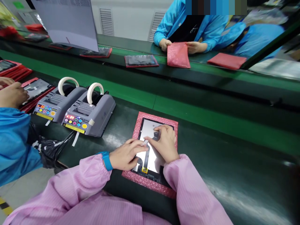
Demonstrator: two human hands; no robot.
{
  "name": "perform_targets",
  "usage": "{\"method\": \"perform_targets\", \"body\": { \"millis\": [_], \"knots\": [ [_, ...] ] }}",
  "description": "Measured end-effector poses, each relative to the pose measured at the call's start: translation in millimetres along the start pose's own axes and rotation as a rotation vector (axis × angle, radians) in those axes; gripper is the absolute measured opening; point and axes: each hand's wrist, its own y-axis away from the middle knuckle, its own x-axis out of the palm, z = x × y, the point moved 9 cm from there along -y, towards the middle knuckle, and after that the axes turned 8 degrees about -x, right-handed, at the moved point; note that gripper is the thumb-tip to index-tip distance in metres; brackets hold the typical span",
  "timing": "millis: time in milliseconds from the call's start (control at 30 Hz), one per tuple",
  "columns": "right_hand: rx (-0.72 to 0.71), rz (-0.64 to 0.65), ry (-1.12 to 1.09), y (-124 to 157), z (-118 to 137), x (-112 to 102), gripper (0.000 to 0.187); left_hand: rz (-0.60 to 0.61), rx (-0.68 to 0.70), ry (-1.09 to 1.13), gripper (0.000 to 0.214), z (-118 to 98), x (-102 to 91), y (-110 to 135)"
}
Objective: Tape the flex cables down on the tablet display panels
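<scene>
A tablet display panel [153,159] lies back side up, silvery with a black border, on a pink bubble-wrap bag [150,184]. A dark flex cable [145,161] runs along it, with a yellow patch [144,170] at its lower end. My left hand [126,154] rests over the panel's left side, its fingers stretched out and the thumb apart. My right hand [165,142] is on the upper right part, thumb and index finger spread. A small whitish strip of tape [145,142] lies at the right thumb and left fingertips.
Two grey tape dispensers [90,114] with white tape rolls stand to the left; short tape ends stick out. A co-worker's hand [12,93] handles another panel at far left. Across the conveyor, a person in blue holds a pink bag [178,54]. A grey board [67,22] hangs above.
</scene>
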Motion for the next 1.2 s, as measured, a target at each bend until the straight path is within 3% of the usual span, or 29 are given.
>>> {"method": "perform_targets", "body": {
  "millis": [133, 200, 300, 400, 533, 667, 833, 1200],
  "knots": [
    [-0.038, -0.196, -0.035, -6.1, -4.2, -25.6, 0.042, -0.039, -0.121, 0.224, 0.07, 14.4, -1.0, -1.8],
    [-0.121, -0.12, -0.143, -4.9, 9.1, -28.6, 0.036, -0.069, -0.163, 0.352, 0.07, 20.2, -1.5, -4.5],
    [-0.229, 0.122, -0.35, 2.9, 34.4, -21.8, 0.024, -0.08, -0.144, 0.393, 0.067, 16.8, -3.7, -12.2],
    [-0.181, 0.169, -0.406, 6.0, 30.8, -24.2, 0.023, -0.086, -0.196, 0.274, 0.063, 14.7, -10.5, -23.3],
    [0.069, -0.022, -0.324, 7.0, -19.4, -37.3, 0.033, -0.173, -0.385, -0.054, 0.044, 22.4, -26.5, -37.1],
    [0.244, -0.066, -0.259, 18.1, -48.3, -29.4, 0.04, -0.078, -0.288, -0.344, 0.033, 10.9, -6.8, -49.0],
    [0.309, -0.055, -0.224, 22.5, -41.4, -13.9, 0.039, 0.008, -0.249, -0.513, 0.04, 10.6, 21.6, -49.6],
    [0.308, -0.047, -0.007, 20.0, -36.2, -10.2, 0.039, 0.051, -0.225, -0.535, 0.042, 11.8, 25.5, -48.8]
  ]
}}
